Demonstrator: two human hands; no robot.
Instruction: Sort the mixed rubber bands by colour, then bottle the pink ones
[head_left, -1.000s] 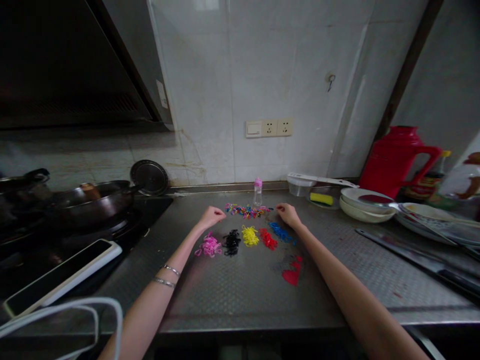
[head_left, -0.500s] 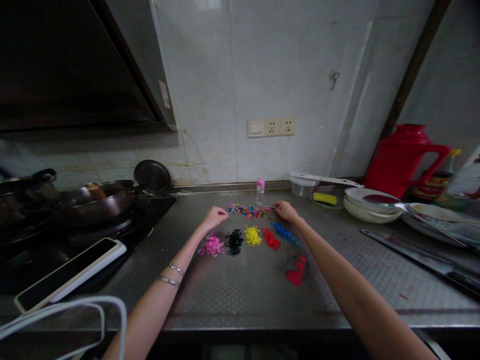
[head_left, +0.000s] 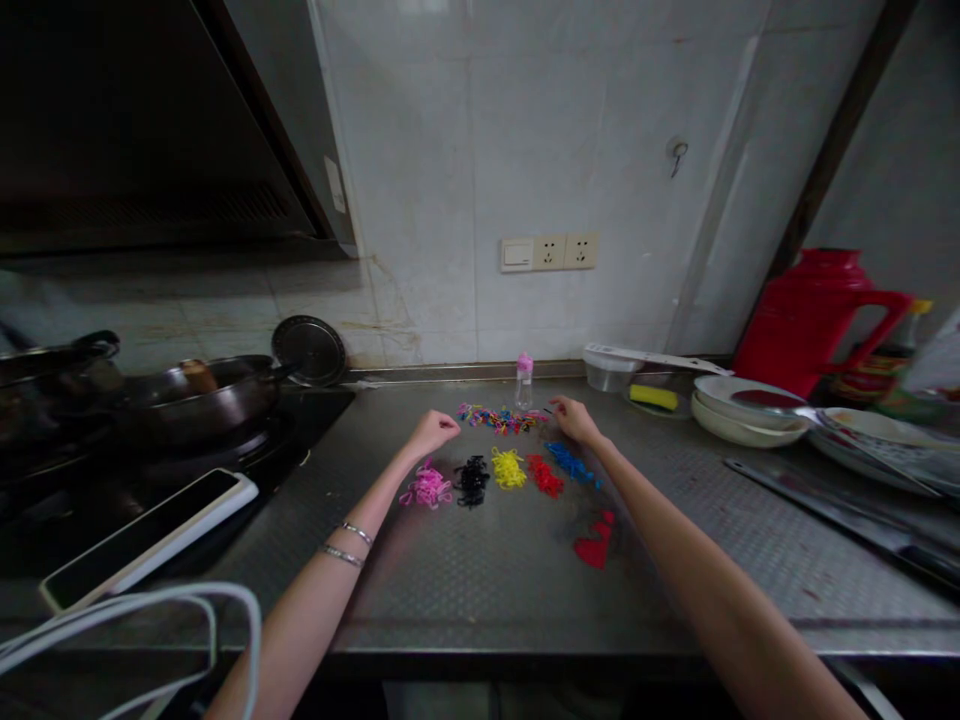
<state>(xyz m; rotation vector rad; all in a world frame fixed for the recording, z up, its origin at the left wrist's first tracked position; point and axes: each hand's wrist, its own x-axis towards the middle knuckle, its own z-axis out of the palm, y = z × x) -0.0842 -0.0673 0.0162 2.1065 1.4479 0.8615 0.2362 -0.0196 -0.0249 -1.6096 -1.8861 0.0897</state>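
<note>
On the steel counter point(head_left: 480, 570) lies a row of small rubber-band piles: pink point(head_left: 426, 487), black point(head_left: 472, 480), yellow point(head_left: 508, 468), red point(head_left: 544, 475) and blue point(head_left: 570, 464). Behind them is a mixed-colour pile point(head_left: 500, 418), with a small clear bottle with a pink cap point(head_left: 523, 381) at its far side. My left hand point(head_left: 432, 432) is curled closed just left of the mixed pile. My right hand point(head_left: 575, 418) is pinched at the pile's right end; what it holds is too small to see. A red heart-shaped lid point(head_left: 594, 547) lies near my right forearm.
A stove with dark pans point(head_left: 196, 402) and a round lid point(head_left: 309, 352) is at the left. A white-edged phone point(head_left: 146, 537) and white cable point(head_left: 150, 625) lie at the front left. Bowls point(head_left: 748, 415), a sponge point(head_left: 649, 396), a red thermos jug point(head_left: 814, 316) and a long knife point(head_left: 840, 516) stand at the right.
Both hands stay at the ends of the mixed pile. The view has shifted slightly; the right hand has edged a little towards the bottle.
</note>
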